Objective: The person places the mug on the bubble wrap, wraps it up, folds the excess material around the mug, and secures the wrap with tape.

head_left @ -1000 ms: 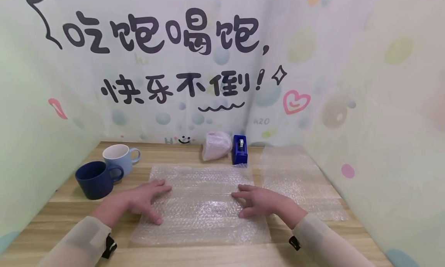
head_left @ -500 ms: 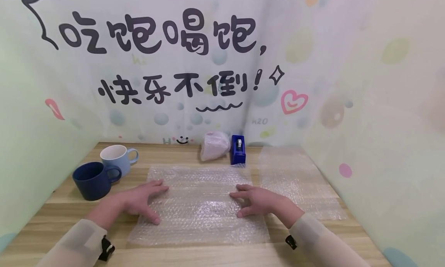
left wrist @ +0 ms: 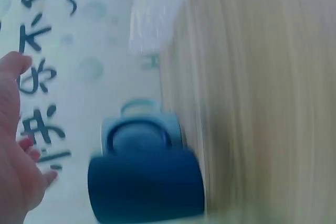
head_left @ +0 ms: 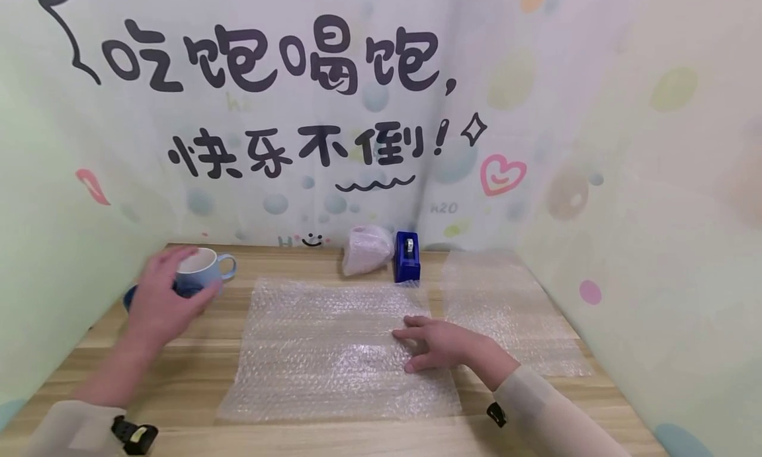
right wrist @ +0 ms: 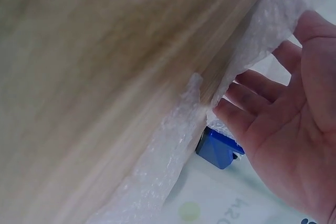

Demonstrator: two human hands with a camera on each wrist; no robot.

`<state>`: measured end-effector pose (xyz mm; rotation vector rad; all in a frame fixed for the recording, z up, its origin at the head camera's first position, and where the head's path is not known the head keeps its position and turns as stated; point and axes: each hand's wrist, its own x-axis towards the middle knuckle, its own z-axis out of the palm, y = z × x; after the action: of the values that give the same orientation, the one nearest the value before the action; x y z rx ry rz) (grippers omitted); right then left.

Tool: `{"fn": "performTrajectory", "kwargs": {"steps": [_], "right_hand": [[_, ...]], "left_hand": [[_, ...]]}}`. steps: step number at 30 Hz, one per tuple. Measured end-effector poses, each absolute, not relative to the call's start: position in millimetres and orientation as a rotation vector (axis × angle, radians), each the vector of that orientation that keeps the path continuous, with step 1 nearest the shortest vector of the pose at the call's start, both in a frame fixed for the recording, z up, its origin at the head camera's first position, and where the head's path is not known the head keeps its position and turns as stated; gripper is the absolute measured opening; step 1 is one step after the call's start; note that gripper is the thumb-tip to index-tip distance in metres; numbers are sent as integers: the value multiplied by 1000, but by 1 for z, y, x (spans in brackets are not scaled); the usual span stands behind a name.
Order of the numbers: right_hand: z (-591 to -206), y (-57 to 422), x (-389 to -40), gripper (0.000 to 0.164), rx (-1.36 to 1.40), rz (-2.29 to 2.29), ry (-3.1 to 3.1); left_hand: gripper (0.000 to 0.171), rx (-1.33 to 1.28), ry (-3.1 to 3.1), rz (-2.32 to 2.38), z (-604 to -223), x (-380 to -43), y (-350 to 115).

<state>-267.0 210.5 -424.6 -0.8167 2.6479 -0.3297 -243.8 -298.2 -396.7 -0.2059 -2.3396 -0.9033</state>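
Note:
My left hand (head_left: 163, 301), blurred, is raised over the dark blue mug (head_left: 128, 298) and covers most of it in the head view. In the left wrist view its fingers are spread apart from the dark blue mug (left wrist: 147, 187), holding nothing. A light blue mug (head_left: 202, 268) with a white inside stands just behind. My right hand (head_left: 443, 343) rests with extended fingers on the right side of a flat sheet of bubble wrap (head_left: 321, 358). The right wrist view shows its fingertips right at the sheet (right wrist: 257, 45).
Against the back wall lies a bubble-wrapped bundle (head_left: 367, 250), beside a blue tape dispenser (head_left: 407, 262). A second bubble wrap sheet (head_left: 512, 311) lies at the right of the wooden table (head_left: 333, 437). Walls stand close at left, right and back.
My left hand has lifted off the bubble wrap's left side and moved left and away from me to the dark blue mug. My right hand has stayed on the sheet.

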Motion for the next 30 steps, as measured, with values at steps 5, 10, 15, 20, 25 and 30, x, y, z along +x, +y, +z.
{"fn": "performTrajectory", "kwargs": {"steps": [5, 10, 15, 20, 25, 30], "right_hand": [[-426, 212, -268, 77, -823, -322, 2652], [-427, 213, -269, 77, -807, -320, 2652], [-427, 212, -270, 78, -798, -323, 2645], [-428, 212, -271, 78, -798, -313, 2648], [-426, 211, -270, 77, -798, -321, 2644], [-424, 211, -269, 77, -802, -331, 2643]], "left_hand": [[122, 224, -2487, -995, -395, -234, -326], [142, 499, -2650, -1158, -404, -231, -344], [137, 615, -2607, -1316, -416, -230, -352], [133, 664, -2547, -1309, -424, -231, -352], [126, 681, -2517, -1251, -429, -232, -351], [116, 642, -2508, -1210, -429, -235, -353]]}}
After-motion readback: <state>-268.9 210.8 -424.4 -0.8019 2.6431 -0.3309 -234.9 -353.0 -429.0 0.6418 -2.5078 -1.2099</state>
